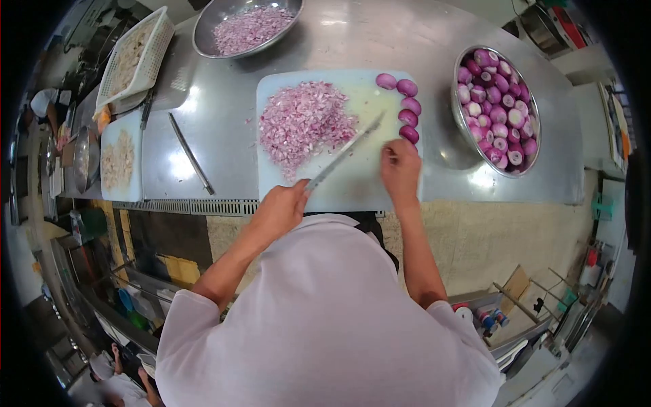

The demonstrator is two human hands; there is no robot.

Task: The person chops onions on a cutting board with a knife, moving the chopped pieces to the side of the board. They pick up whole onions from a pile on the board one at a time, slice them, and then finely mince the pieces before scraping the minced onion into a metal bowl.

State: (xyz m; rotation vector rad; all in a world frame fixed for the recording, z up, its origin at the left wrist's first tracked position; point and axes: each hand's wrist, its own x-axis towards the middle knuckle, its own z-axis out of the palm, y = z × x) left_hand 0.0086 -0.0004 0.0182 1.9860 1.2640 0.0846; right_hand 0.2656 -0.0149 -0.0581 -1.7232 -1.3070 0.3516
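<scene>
My left hand is closed round the handle of a knife, its blade pointing up and right across a pale cutting board. Chopped red onion lies in a heap on the board, left of the blade. My right hand is over the board's right side, fingers curled together; what they hold, if anything, is hidden. Just above it, a purple onion piece is the lowest of several lined up along the board's right edge.
A steel bowl of peeled onions stands right; another with chopped onion is at the back. A steel rod-like tool, a second board and a white basket are left. Other people show at the left edges.
</scene>
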